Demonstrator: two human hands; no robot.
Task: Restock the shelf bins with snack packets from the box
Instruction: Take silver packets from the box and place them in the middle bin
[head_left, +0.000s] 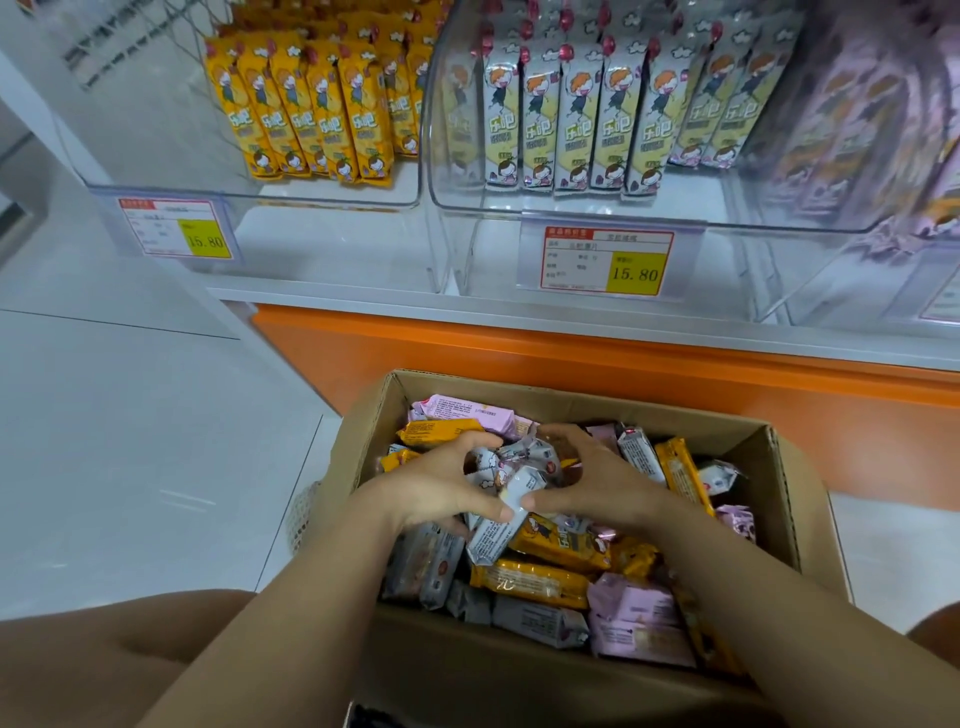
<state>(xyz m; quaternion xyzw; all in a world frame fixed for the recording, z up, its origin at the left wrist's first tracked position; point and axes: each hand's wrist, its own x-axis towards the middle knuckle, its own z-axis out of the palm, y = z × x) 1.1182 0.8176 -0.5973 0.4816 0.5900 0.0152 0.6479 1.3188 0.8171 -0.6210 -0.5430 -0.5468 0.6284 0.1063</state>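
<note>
white tiled floor (130, 441) left of the cardboard box (779, 467). box full of mixed snack packets (535, 582); left hand (436, 483) and right hand (602, 483) inside, fingers (470, 444) gripping grey packets (519, 483). shelf bins (571, 213) above box part-stocked.

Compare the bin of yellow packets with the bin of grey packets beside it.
The left bin holds yellow packets bunched at its right, its left part bare; the middle bin holds grey packets across most of its width. Both are clear plastic, each with a price tag reading 15.80.
</note>
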